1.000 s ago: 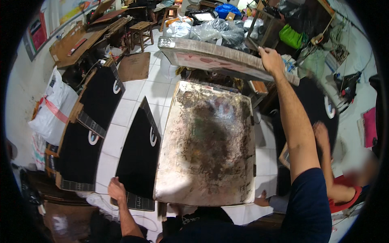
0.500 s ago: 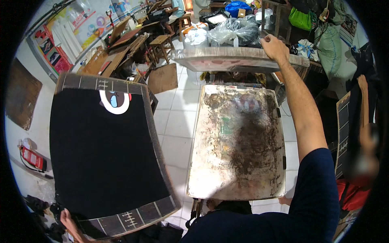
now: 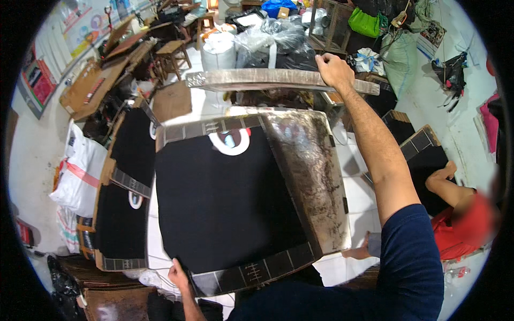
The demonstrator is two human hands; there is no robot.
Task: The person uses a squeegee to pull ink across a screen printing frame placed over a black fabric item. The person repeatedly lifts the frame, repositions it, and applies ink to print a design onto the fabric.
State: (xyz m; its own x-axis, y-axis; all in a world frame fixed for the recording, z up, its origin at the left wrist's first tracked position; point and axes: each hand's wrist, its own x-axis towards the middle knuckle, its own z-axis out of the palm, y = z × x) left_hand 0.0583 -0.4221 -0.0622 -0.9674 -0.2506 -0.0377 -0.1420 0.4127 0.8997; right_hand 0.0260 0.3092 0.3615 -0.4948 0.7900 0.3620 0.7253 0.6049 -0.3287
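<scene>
Over the stained platen [image 3: 317, 176], one black fabric-covered panel [image 3: 230, 198] lies askew, covering the platen's left and central area and projecting past its left edge. Contact between the two cannot be determined.

Left hand [image 3: 179, 275]: closed at the panel's near left corner; the fingers beneath are hidden. Right hand [image 3: 335, 72]: closed in a narrow grip over the top edge of the frame [image 3: 257, 78], toward its right end. The frame is tilted up beyond the platen's far edge.

Obstructions: the frame blocks the view of the area behind the platen. The right forearm crosses the space to the right. A co-worker's hand [image 3: 443, 172] rests at a second work position, on a dark panel [image 3: 428, 168].

Count of surrounding items:
- Platen: one. Frame: one.
- Dark panels at the left side: two, one far [image 3: 128, 142] and one near [image 3: 123, 224], each with a visible white ring print.
- White sack with a red stripe [image 3: 80, 174]: one, beside those panels.
- Bright green bag [image 3: 364, 21]: one, at the far right.
- Blue bag [image 3: 279, 7]: one, on the far pile.
- Wooden stools: at least one [image 3: 171, 53], far left.
</scene>
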